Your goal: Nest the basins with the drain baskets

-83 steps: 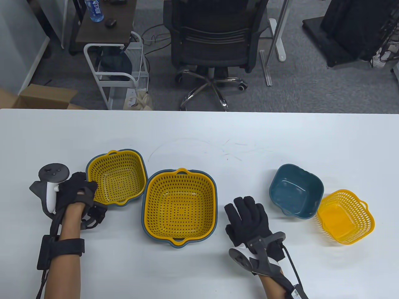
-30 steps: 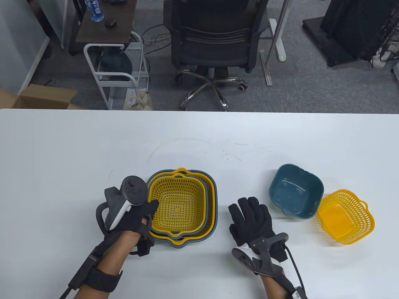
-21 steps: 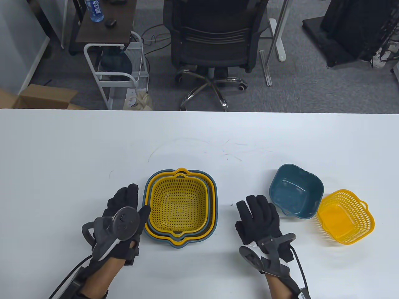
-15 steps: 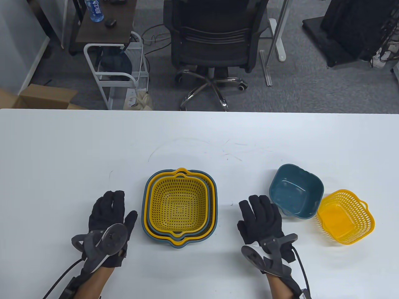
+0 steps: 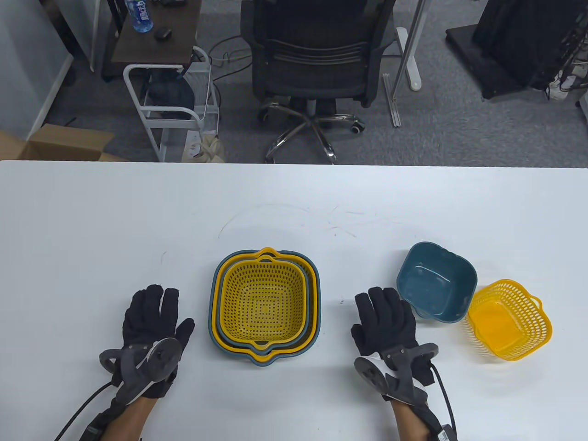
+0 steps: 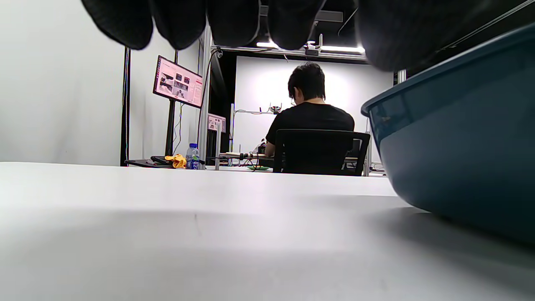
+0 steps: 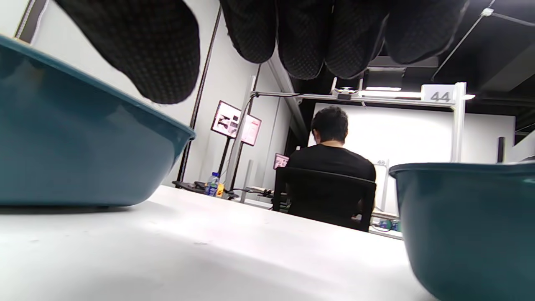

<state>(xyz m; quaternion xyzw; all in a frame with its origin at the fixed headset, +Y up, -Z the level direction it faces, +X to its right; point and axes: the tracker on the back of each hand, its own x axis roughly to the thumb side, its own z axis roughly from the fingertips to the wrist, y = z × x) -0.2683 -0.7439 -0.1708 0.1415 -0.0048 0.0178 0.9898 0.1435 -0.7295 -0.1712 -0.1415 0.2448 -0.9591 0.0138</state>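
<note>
A nested stack (image 5: 265,305) of two blue basins, each with a yellow drain basket in it, stands at the table's front middle. Its outer blue basin wall shows in the left wrist view (image 6: 459,150) and the right wrist view (image 7: 75,150). A small empty blue basin (image 5: 436,280) stands to the right, also in the right wrist view (image 7: 468,221). A small yellow drain basket (image 5: 509,319) stands beside it, touching its rim. My left hand (image 5: 151,317) lies flat and empty left of the stack. My right hand (image 5: 385,317) lies flat and empty between the stack and the small basin.
The white table (image 5: 294,206) has faint scratch marks at its middle. Beyond its far edge are an office chair (image 5: 317,59), a white cart (image 5: 174,101) and a cardboard box (image 5: 64,144).
My left hand carried the medium basin with its basket into the large one, let go and drew back left to lie flat. My right hand shifted slightly right.
</note>
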